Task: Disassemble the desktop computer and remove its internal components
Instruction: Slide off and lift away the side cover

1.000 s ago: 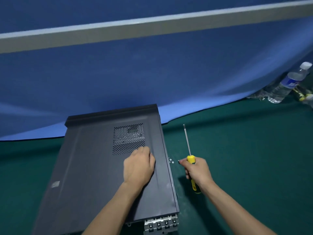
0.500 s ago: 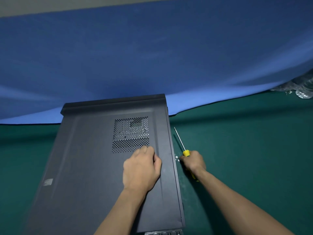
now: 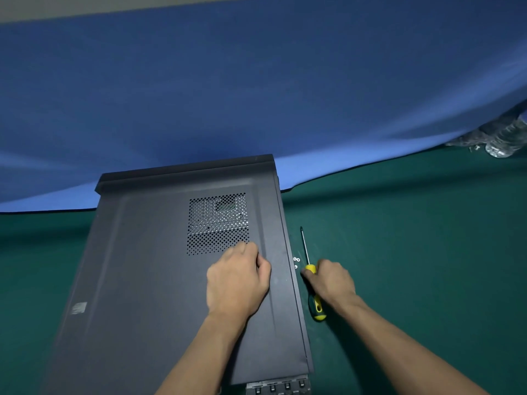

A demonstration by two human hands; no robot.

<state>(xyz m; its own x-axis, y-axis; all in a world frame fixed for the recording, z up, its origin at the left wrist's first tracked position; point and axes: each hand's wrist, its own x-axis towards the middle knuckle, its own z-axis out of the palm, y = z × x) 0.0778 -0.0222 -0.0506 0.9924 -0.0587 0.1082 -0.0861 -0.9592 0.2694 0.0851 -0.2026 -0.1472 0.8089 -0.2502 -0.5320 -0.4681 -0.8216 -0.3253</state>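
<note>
On the green bench (image 3: 413,252), the desktop computer (image 3: 159,280) lies flat on its side with its dark side panel (image 3: 137,252) facing up and its far end against the blue cloth (image 3: 256,95). A perforated vent (image 3: 216,223) sits toward the panel's far right. The left hand (image 3: 236,280) rests palm-down on the panel just below the vent, fingers curled loosely, pressing rather than clasping anything. Thin sheet steel like this panel is probably light and a little springy, with smooth paint that gives little purchase; its edges may be sharp. A flat palm for sliding, then a hold on the raised lip at the far end or along the long right edge, looks the safest way to lift it. The case beneath is likely heavy and stiff, and will stay put. Just beside its right edge lie small silver screws (image 3: 296,261), easily scattered. Next to them the screwdriver (image 3: 312,283) lies on the bench, the right hand (image 3: 330,280) closed over its yellow handle. Clear plastic bottles (image 3: 502,138) sit well apart at far right
</note>
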